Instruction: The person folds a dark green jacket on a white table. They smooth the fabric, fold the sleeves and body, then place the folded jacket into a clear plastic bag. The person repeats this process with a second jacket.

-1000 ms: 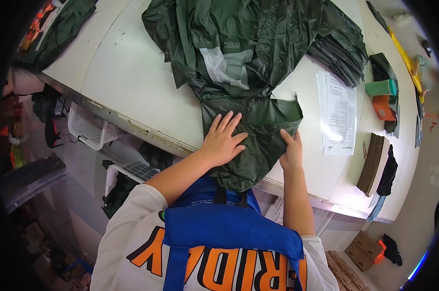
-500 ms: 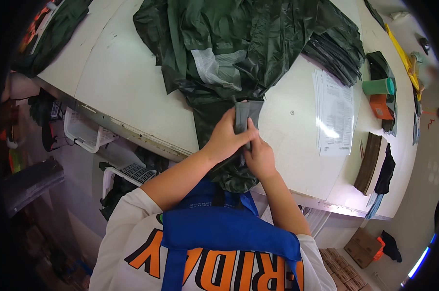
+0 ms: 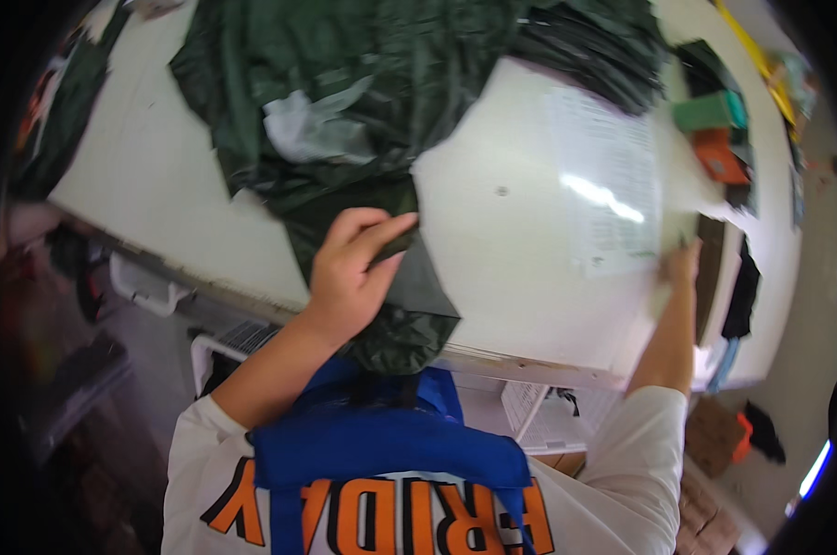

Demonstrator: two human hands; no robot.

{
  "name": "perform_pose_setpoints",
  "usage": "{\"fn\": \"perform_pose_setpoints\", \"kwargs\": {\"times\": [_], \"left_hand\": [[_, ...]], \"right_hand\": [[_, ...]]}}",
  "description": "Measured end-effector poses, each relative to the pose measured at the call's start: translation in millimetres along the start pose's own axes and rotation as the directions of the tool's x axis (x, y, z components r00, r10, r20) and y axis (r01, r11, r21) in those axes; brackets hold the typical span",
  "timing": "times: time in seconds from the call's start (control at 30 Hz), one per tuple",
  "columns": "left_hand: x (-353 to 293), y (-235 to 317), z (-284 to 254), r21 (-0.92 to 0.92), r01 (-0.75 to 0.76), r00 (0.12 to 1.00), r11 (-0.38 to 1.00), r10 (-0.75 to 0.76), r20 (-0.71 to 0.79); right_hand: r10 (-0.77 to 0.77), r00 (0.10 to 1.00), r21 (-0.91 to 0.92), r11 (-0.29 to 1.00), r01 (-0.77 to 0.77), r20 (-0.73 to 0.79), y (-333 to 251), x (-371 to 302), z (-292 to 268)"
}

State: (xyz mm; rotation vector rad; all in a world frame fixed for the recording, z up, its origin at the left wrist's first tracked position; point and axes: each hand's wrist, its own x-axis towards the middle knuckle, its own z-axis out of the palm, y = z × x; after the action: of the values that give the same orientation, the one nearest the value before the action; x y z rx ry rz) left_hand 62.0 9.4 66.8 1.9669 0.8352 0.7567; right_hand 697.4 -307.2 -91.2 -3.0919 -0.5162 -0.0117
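Observation:
A dark green, slightly shiny garment (image 3: 344,55) with a whitish mesh patch (image 3: 316,125) lies spread on the white table. One narrow part of it hangs over the near edge, in front of my blue apron. My left hand (image 3: 349,273) is closed on this narrow part, fingers bent over the cloth; a greyish flap (image 3: 423,277) shows beside it. Far off to the right, my right hand (image 3: 682,264) reaches down at the tabletop, next to a brown stack (image 3: 712,268). Blur hides its fingers, and a small dark thing at their tips cannot be made out.
Printed sheets (image 3: 608,185) lie under glare between the garment and my right hand. Beyond are folded dark cloth (image 3: 589,55), a green roll (image 3: 710,111) and an orange box (image 3: 720,154). White baskets (image 3: 145,287) stand below the table's near edge (image 3: 492,363).
My right hand has left the garment and moved far right to the brown stack. My left hand stays on the cloth, and the view has shifted to the right.

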Motion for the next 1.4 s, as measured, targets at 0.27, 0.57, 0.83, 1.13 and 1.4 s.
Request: {"fn": "perform_pose_setpoints", "kwargs": {"times": [0.27,0.57,0.83,1.13,1.4], "left_hand": [[-1,11,3,0.216,-0.078,0.995,0.973,0.09,-0.043],[2,11,13,0.395,-0.391,0.891,0.831,0.449,-0.063],[-4,10,-1,0.529,-0.462,0.806,0.712,0.586,-0.084],[-5,5,-7,0.473,-0.547,0.754,0.691,0.652,-0.079],[-6,3,-9,0.456,-0.537,0.763,0.709,0.639,-0.095]], "right_hand": [[-0.058,0.949,0.293,0.944,0.153,-0.311,-92,-84,-51],[-0.752,0.642,0.896,0.377,0.233,0.149,-316,-293,-201],[-0.921,0.181,0.929,0.364,0.074,0.346,-365,-296,-206],[-0.946,0.119,0.938,0.316,0.145,0.3,-370,-315,-213],[-0.948,0.181,0.939,0.295,0.179,0.263,-374,-326,-208]]}}
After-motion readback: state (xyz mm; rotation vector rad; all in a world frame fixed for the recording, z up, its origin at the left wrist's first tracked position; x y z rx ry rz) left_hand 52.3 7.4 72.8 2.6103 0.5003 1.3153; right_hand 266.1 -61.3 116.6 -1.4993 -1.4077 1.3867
